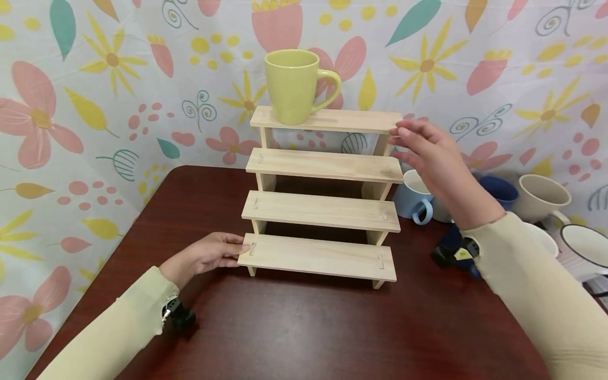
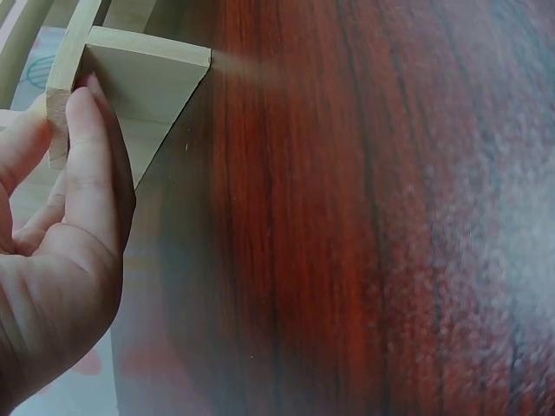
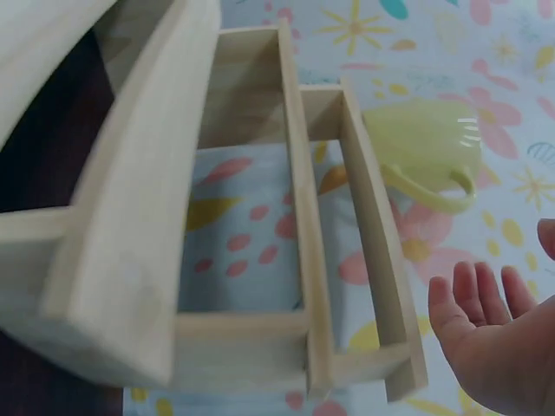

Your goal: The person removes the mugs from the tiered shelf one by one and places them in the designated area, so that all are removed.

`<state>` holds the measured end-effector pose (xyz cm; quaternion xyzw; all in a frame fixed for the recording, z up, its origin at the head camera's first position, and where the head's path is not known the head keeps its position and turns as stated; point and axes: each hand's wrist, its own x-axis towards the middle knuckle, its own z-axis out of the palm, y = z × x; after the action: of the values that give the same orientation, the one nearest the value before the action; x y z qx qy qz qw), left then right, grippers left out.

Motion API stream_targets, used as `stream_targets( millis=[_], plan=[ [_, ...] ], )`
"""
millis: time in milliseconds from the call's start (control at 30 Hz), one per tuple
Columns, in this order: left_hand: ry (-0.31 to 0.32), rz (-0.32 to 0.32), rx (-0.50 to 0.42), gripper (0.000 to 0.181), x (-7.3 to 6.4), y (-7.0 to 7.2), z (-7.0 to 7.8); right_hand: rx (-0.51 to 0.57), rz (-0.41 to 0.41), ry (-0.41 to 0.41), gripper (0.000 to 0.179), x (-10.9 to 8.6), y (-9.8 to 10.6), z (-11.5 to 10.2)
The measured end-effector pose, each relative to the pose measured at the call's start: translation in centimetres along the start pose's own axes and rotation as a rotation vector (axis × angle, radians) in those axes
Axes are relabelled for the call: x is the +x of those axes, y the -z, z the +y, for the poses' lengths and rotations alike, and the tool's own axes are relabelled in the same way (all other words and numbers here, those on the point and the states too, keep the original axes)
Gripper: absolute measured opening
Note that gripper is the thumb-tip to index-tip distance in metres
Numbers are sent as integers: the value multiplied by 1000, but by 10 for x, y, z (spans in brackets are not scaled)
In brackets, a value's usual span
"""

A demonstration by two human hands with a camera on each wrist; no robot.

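Note:
A pale wooden four-step shelf point(image 1: 319, 211) stands on the dark table. At the left end of its lowest step, my left hand point(image 1: 214, 253) pinches the board, thumb on top and fingers beneath. The left wrist view shows that board edge point(image 2: 59, 121) between thumb and fingers. A yellow-green mug point(image 1: 293, 84) sits upright on the top step's left part, handle to the right. My right hand point(image 1: 429, 158) is raised by the top step's right end, its fingers loosely extended and holding nothing. In the right wrist view a gap shows between these fingers point(image 3: 464, 299) and the wood.
Right of the shelf, partly behind my right arm, are a light blue mug point(image 1: 412, 195), a dark blue mug point(image 1: 499, 191), a beige mug point(image 1: 541, 195) and a white mug with a dark rim point(image 1: 586, 245). A flower-patterned cloth point(image 1: 157, 105) hangs behind the table point(image 1: 285, 327).

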<state>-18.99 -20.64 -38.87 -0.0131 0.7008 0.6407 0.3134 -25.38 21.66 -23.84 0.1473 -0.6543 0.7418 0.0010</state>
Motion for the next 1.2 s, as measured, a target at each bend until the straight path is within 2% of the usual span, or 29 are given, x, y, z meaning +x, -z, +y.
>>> stream_targets(
  millis=[167,333,433,900,1067,1200],
  plan=[
    [7,-4,-7,54,0,-1,1,-30,2,-32,30,21,-19,-11],
    [9,-9,-10,54,-1,-1,1,-120,-27,-97,53,43,-39,-21],
    [10,-10,-11,52,0,-2,1,-102,-44,-126,60,56,-47,-25],
    [6,-12,-17,53,-2,0,-2,-87,-57,-242,55,103,-75,-27],
    [-3,-17,-12,53,-1,-1,0,-52,-52,-251,50,112,-82,-31],
    [-2,-17,-6,53,0,-2,1,-64,-57,-237,41,113,-87,-34]
  ],
)
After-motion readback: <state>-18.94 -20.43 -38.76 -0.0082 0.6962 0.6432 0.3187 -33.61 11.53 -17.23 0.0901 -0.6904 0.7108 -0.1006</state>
